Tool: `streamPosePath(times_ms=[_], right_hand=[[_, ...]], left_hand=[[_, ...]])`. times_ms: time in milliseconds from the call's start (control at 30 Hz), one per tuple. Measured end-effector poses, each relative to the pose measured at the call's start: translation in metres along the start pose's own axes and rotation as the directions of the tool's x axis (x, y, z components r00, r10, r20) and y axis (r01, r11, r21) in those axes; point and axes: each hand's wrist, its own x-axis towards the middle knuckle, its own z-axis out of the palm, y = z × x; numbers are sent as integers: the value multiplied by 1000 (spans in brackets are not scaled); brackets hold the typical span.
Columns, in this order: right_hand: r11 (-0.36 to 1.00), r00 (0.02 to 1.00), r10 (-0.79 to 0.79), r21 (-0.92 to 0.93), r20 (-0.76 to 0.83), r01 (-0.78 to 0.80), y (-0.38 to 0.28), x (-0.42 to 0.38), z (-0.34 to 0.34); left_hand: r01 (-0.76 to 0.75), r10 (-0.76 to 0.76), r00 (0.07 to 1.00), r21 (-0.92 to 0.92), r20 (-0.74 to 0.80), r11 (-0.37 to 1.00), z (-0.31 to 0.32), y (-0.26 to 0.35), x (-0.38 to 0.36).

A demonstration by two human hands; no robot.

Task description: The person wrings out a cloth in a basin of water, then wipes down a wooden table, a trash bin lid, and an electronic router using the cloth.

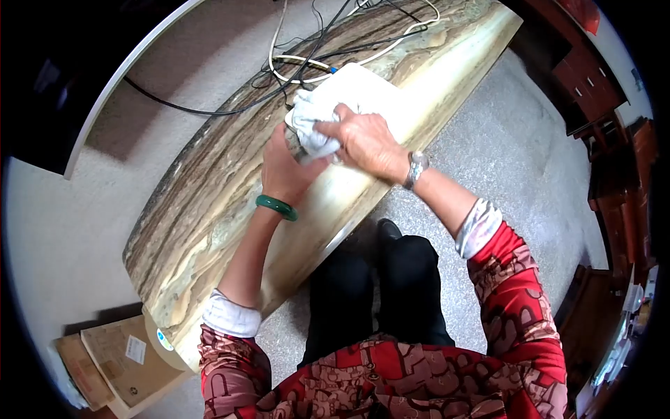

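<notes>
A white box-like device [370, 87] with cables at its back is over the marble-patterned table top [209, 188]. My right hand [370, 143], with a silvery band at the wrist, presses a crumpled white cloth [315, 115] against the device's left end. My left hand [285, 167], below a green bangle, is at the device's near left corner, its thumb under the cloth. Its fingers are partly hidden behind the device and cloth.
Black and white cables [300, 70] lie tangled along the table's back edge. A large dark screen [63, 63] stands at the upper left. Cardboard boxes [132, 359] are at the lower left, wooden furniture [593, 84] at the right.
</notes>
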Motion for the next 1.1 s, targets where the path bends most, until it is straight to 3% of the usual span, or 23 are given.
streamPosePath(times_ms=[33, 67, 100, 133, 200, 233, 267, 367, 400, 467, 533, 567, 600, 667, 700, 733, 800, 867, 933, 967, 1000, 1067, 1100], right_hand=[[999, 999, 43, -24, -28, -43, 7, 6, 0], [995, 995, 84, -48, -56, -87, 14, 12, -2], [988, 980, 136, -48, -142, -144, 28, 19, 0], [977, 943, 204, -7, -263, -214, 40, 23, 1], [886, 822, 447, 45, -352, -462, 63, 20, -7], [862, 746, 480, 89, -462, -500, 76, 15, -9], [866, 731, 468, 90, -497, -493, 89, 7, -11], [832, 729, 552, 211, -404, -513, 132, -2, 9], [756, 695, 640, 428, -327, -495, 137, 0, 12], [636, 672, 705, 621, -228, -458, 145, 2, 20], [367, 531, 840, 839, -113, -402, 130, 5, 11], [281, 527, 846, 909, -83, -309, 121, 3, 3], [280, 527, 846, 909, -81, -310, 121, 2, -1], [30, 582, 802, 964, 135, -266, 125, -5, -7], [-13, 563, 811, 966, 161, -257, 120, -8, -12], [-13, 560, 813, 966, 160, -257, 118, -10, -11], [-21, 599, 787, 977, 147, -212, 115, -13, -9], [42, 608, 787, 974, 106, -224, 116, -17, -6], [462, 623, 754, 842, -207, -279, 129, -22, 12], [607, 679, 696, 696, -232, -385, 139, -29, 13], [608, 678, 697, 693, -233, -387, 134, -31, 10], [770, 668, 635, 259, -388, -582, 113, -37, -9], [769, 668, 637, 257, -385, -585, 106, -35, -19]], left_hand=[[140, -139, 989, 15, -47, 990, -4, 9, -8], [145, -144, 988, 21, -47, 989, -9, 14, -6], [357, -355, 933, -223, 49, 907, -12, 20, 0], [543, -516, 836, -425, 188, 724, -14, 22, 6], [580, -534, 808, -489, 248, 651, -21, 20, 11], [606, -530, 790, -531, 310, 592, -23, 27, 11], [631, -518, 770, -567, 374, 530, -23, 32, 11], [660, -530, 742, -589, 411, 467, -21, 44, 17], [670, -542, 726, -612, 423, 420, -21, 49, 18], [662, -593, 707, -655, 384, 365, -17, 53, 20], [645, -639, 686, -697, 347, 313, -16, 48, 25], [634, -594, 699, -728, 398, 259, -15, 37, 27], [628, -545, 709, -752, 448, 200, -14, 26, 30], [654, -463, 718, -731, 520, 194, -20, 0, 38], [665, -418, 721, -721, 553, 194, -20, 5, 40], [676, -371, 722, -710, 584, 196, -20, 11, 41], [559, -460, 780, -803, 423, 209, -16, 29, 43], [563, -452, 787, -789, 420, 247, -22, 33, 47], [491, -387, 837, -844, 388, 216, -26, 35, 52], [490, -413, 827, -849, 381, 200, -29, 36, 56], [491, -411, 827, -849, 383, 197, -32, 39, 58], [419, -446, 830, -902, 335, 102, -38, 45, 63], [391, -437, 844, -914, 311, 105, -40, 46, 66]])
